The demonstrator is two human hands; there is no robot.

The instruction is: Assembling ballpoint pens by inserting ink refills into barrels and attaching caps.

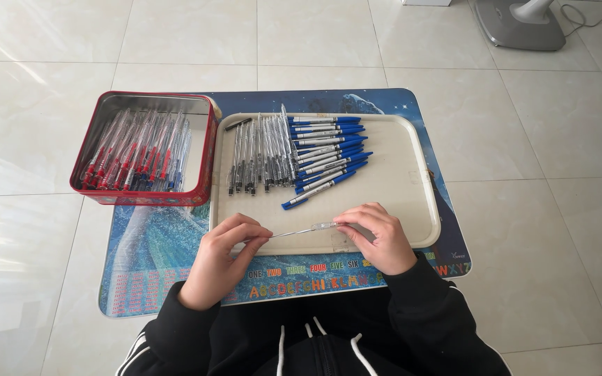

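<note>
Both hands are working over the front edge of the beige tray (412, 209). Left hand (221, 261) is pinching a thin refill (290, 232) by its tip; right hand (377, 240) is gripping a clear pen barrel (332, 225) (the refill is entering it). Blue-capped pens (329, 157) are lying behind, red tin (144, 147) left.

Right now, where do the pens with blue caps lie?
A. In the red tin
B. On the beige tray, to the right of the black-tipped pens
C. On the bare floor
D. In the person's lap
B: the blue-capped pens lie fanned on the beige tray, just right of the black-tipped pens.
</note>
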